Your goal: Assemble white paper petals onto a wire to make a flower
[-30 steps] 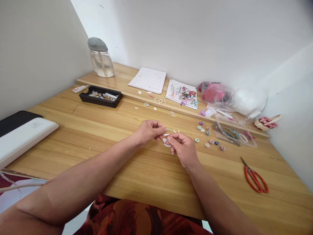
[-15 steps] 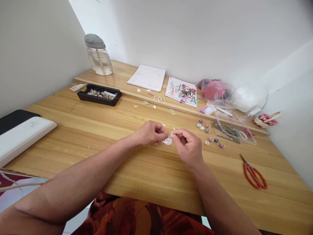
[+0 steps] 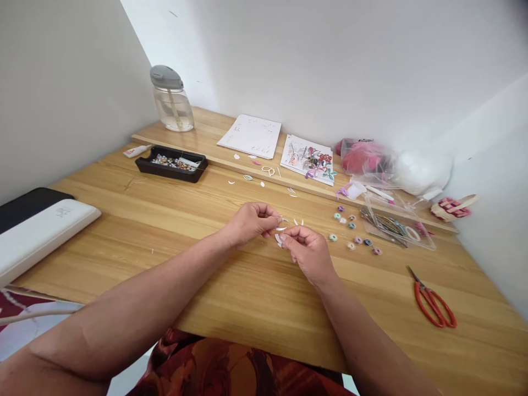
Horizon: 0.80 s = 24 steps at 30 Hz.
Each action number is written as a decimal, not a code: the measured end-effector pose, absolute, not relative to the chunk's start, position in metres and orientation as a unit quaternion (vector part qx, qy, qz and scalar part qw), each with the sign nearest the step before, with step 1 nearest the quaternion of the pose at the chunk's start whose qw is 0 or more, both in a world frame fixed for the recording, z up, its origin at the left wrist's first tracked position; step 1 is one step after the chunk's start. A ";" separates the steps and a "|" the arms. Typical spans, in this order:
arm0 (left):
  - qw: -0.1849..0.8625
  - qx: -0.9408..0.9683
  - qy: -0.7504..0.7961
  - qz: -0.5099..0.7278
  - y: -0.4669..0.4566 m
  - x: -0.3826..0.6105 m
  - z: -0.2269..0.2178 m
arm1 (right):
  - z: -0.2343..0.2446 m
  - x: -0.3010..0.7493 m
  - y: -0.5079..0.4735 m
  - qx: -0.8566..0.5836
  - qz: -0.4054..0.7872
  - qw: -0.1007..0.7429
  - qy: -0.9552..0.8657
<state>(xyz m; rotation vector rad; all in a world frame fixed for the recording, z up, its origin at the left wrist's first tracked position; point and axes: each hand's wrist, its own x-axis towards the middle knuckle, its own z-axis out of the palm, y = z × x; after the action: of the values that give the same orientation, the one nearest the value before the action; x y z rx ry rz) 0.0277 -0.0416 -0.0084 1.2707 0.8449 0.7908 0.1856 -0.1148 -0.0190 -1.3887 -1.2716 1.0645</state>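
Observation:
My left hand (image 3: 256, 224) is closed in a pinch over the middle of the table, and whatever lies between its fingertips is too small to make out. Close beside it, my right hand (image 3: 309, 252) also pinches, with thumb and forefinger at a small white piece (image 3: 278, 240), partly hidden by the fingers. A thin curved white sliver (image 3: 280, 229) shows between the two hands. Just beyond the right fingers lie narrow white petal-shaped slips (image 3: 302, 223). Several small thread bobbins (image 3: 358, 241) are scattered to the right of that hand, a pale green one (image 3: 333, 237) nearest.
Red-handled scissors (image 3: 435, 305) lie at right, near a clear tray (image 3: 424, 242) of tools. A black tray (image 3: 167, 173) of beads, a water jug (image 3: 173, 104), paper sheets (image 3: 251, 135), wire flowers (image 3: 319, 162) and a small basket (image 3: 449, 209) stand farther back. A white-and-black device (image 3: 45, 231) lies left.
My right hand has moved left and slightly nearer me, over part of the white piece. The left hand stays nearly in place. A pale green bobbin has come into sight beside the right hand.

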 end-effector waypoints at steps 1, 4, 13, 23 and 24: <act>0.639 0.566 0.382 0.354 -0.041 0.028 -0.009 | -0.018 0.184 -0.117 -0.574 0.403 0.465 -0.540; 0.597 0.598 0.407 0.346 -0.041 0.028 -0.009 | -0.014 0.182 -0.122 -0.585 0.300 0.463 -0.594; 0.650 0.640 0.346 0.222 -0.043 0.027 -0.007 | -0.007 0.196 -0.119 -0.583 0.244 0.476 -0.612; 0.707 0.549 0.341 0.286 -0.042 0.027 -0.005 | -0.017 0.194 -0.108 -0.556 0.491 0.499 -0.449; 0.703 0.541 0.349 0.301 -0.041 0.028 -0.006 | -0.017 0.192 -0.109 -0.558 0.496 0.494 -0.446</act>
<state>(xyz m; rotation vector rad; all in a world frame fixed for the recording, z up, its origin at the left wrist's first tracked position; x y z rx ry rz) 0.0275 -0.0413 -0.0061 1.2037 0.7769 0.6686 0.1918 -0.1089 -0.0171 -1.3520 -1.0826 1.2024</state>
